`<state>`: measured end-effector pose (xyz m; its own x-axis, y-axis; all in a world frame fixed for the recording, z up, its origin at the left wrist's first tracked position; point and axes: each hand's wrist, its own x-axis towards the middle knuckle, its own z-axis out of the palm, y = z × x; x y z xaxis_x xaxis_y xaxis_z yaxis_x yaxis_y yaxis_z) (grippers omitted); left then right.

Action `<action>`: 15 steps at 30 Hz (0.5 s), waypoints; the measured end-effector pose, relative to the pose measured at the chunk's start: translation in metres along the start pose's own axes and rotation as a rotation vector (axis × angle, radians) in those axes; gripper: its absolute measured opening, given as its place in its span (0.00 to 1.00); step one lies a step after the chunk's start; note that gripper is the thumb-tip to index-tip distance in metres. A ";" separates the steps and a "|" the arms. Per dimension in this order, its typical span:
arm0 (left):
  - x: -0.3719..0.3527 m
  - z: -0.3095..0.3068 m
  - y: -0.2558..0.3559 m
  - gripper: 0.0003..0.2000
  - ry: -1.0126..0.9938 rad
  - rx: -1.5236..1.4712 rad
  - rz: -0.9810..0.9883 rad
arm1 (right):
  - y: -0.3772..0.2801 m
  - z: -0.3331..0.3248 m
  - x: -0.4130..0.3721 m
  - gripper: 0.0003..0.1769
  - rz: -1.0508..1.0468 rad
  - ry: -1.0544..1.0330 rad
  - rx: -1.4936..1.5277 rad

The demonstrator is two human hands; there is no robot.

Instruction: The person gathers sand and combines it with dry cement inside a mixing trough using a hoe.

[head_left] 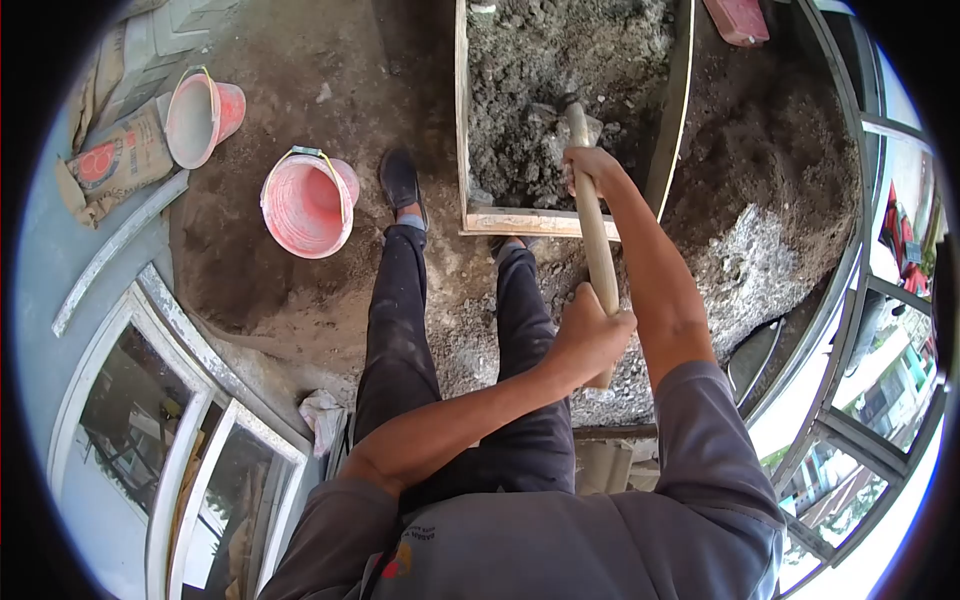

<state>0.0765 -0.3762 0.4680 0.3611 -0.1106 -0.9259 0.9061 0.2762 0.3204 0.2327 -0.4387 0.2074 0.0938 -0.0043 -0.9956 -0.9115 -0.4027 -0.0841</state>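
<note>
Both hands are wrapped round the wooden handle of a hoe [597, 245]. My left hand [592, 342] grips it low, near the butt end closest to my body. Farther up the shaft, close to the metal head, my right hand [590, 168] is closed on it. The hoe's head is partly sunk in wet grey mortar [540, 65], so its blade is mostly hidden. That mortar lies in a wooden mixing box [535, 223], whose near board is just in front of my feet.
A pink bucket [310, 205] stands left of my feet; another bucket [205, 120] leans beside a cement sack [125, 160]. Soil and pale rubble [755, 250] are heaped right of the box. White-framed windows [130, 400] lie at lower left. A red object [738, 20] is at the top right.
</note>
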 end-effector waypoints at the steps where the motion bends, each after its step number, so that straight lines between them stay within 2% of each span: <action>1: -0.008 0.000 0.010 0.19 -0.037 0.031 0.007 | -0.001 -0.006 -0.008 0.08 -0.018 -0.021 0.060; 3: -0.039 -0.001 0.037 0.22 -0.107 0.108 0.013 | -0.004 -0.019 -0.038 0.08 -0.045 -0.057 0.170; 5: -0.072 -0.010 0.060 0.23 -0.165 0.212 0.044 | -0.013 -0.024 -0.077 0.09 -0.082 0.034 0.232; 6: -0.085 -0.015 0.056 0.23 -0.169 0.239 0.147 | -0.017 -0.026 -0.095 0.10 -0.115 0.059 0.260; 9: -0.111 -0.055 0.029 0.21 -0.206 0.329 0.208 | -0.023 -0.020 -0.131 0.10 -0.258 0.155 0.326; 11: -0.107 -0.093 -0.003 0.23 -0.196 0.461 0.191 | -0.030 0.005 -0.161 0.10 -0.348 0.268 0.359; 13: -0.072 -0.127 -0.050 0.23 -0.102 0.574 0.088 | -0.017 0.031 -0.157 0.09 -0.548 0.339 0.388; 15: 0.011 -0.158 -0.146 0.21 0.011 0.600 0.011 | 0.009 0.053 -0.124 0.09 -0.580 0.341 0.453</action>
<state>-0.0868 -0.2673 0.3793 0.3720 -0.0999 -0.9228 0.8695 -0.3106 0.3841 0.1913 -0.3935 0.3281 0.6512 -0.2166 -0.7274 -0.7474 -0.0167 -0.6642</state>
